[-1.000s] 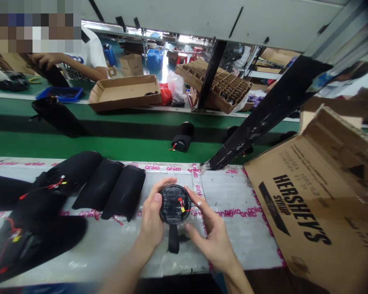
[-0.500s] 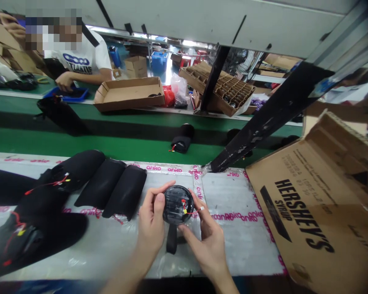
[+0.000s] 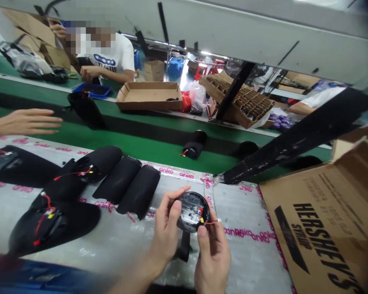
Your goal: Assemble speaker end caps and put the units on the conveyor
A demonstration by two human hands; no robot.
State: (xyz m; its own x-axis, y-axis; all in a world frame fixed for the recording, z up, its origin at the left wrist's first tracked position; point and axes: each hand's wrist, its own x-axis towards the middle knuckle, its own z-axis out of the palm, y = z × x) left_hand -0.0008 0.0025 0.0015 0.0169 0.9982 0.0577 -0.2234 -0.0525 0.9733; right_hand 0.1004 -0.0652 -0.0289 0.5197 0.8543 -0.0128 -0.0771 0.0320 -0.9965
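Observation:
Between my two hands is a round black housing point(image 3: 190, 213), its shiny end turned up towards me. A thin red wire with a yellow connector point(image 3: 202, 219) comes out of that end, and a black strap point(image 3: 184, 247) hangs below. My left hand point(image 3: 168, 222) grips its left side, thumb on the rim. On the right side, my right hand point(image 3: 213, 245) is closed around it, thumb at the lower rim. Left of my hands, several black fabric-covered cylinders point(image 3: 142, 190) lie on the covered worktop point(image 3: 242, 261), some with red wires showing.
A co-worker's hand point(image 3: 27, 121) reaches in from the left. The green conveyor belt point(image 3: 159, 145) carries another black cylinder point(image 3: 195, 145). A large cardboard box point(image 3: 322, 196) stands at right, beside a slanted black post point(image 3: 282, 141). Across the belt sits a person point(image 3: 122, 53) near a blue tray point(image 3: 95, 90).
The view has shifted left, so most things appear further right. A co-worker's hand has come in at the left. My right thumb has moved up onto the housing's lower rim.

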